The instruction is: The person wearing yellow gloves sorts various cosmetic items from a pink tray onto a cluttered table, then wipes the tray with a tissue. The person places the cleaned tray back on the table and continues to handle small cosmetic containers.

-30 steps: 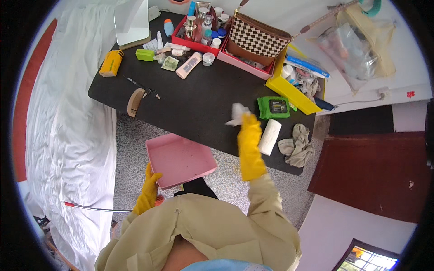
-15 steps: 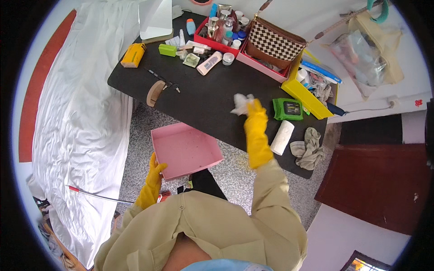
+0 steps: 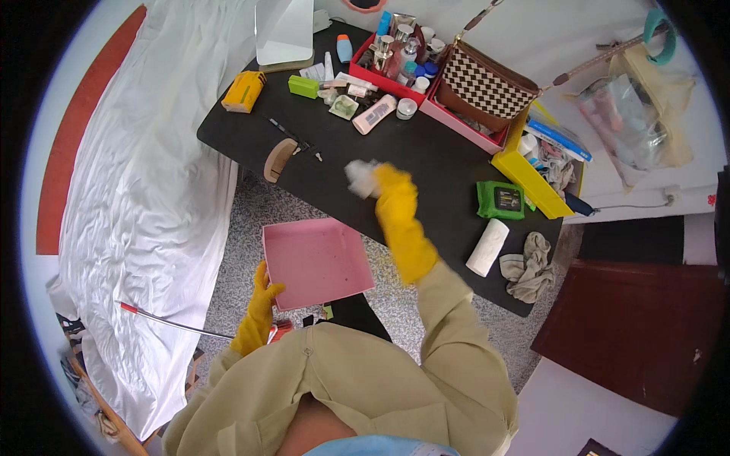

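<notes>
From where I stood, the underside of the pink box (image 3: pixel 315 266) was out of sight, and so were most of the left hand's (image 3: pixel 263 295) fingers. The right hand (image 3: pixel 394 190) and the white wipe (image 3: pixel 361 178) were blurred, so the bend of each finger was hard to make out. The white panel (image 3: pixel 283 34) at the far left of the table (image 3: pixel 449 163) was cut off at the top.

The right arm stretched far forward over the near edge of the table, the glove's back upward and its fingers gathered on the wipe. The left arm stayed low, its gloved fingers gripping the box's near left corner, one along the left wall, another over the near side.

The box was held open side up just off the table's near edge, above the speckled floor (image 3: pixel 251 228), shallow, with dark specks on its bottom. The wipe was crumpled and soft, at the table's near middle, right of the wooden comb (image 3: pixel 278 159) and left of the green packet (image 3: pixel 499 200).
</notes>
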Tool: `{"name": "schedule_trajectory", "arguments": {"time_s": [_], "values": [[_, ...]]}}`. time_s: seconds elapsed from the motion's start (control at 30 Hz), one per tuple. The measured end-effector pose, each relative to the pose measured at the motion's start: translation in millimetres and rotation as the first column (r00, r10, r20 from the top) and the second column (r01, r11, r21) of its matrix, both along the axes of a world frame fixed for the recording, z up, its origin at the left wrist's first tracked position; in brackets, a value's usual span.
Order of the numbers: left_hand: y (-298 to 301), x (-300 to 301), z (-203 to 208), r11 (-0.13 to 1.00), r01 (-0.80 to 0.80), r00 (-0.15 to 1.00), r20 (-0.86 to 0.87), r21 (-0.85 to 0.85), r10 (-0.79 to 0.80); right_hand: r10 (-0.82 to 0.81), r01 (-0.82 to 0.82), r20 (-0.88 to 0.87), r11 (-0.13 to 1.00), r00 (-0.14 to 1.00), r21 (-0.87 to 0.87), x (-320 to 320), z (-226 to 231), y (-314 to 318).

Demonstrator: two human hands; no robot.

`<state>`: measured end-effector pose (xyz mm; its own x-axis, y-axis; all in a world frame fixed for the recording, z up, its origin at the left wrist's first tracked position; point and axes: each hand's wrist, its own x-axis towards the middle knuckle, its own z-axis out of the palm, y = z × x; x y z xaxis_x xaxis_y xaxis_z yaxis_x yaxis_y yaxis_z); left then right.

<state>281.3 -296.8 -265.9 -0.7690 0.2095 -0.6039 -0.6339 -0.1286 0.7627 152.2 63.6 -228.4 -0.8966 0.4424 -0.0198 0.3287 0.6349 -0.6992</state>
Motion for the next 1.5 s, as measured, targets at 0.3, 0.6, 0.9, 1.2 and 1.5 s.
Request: {"name": "schedule_trajectory", "arguments": {"time_s": [0.3,0.6,0.9,1.2,1.5], "values": [[9.1,-0.9,14.3,0.993,-0.082,0.988,0.121,-0.079,0.092,0.523,-0.426,-0.268,0.836,0.809,0.345,-19.0,-54.2,-29.8],[15.1,-18.9,-0.8,0.992,-0.111,0.992,0.067,0.064,0.107,0.068,-0.283,-0.413,0.827,0.908,-0.486,-12.6,-19.3,26.5],[26.8,-18.6,-18.1,0.999,-0.042,0.99,0.138,0.01,0.04,0.229,-0.33,0.381,0.917,0.896,0.225,-25.9,-2.2,28.1],[43.8,-17.8,-27.6,0.996,0.03,0.987,0.155,0.086,-0.043,-0.106,-0.183,-0.416,0.781,0.903,-0.597,66.6,-43.6,80.9],[54.8,-15.0,-25.6,0.996,0.088,0.992,0.094,0.018,-0.089,-0.247,0.382,-0.376,0.856,0.893,0.348,80.1,-65.0,236.5]]}}
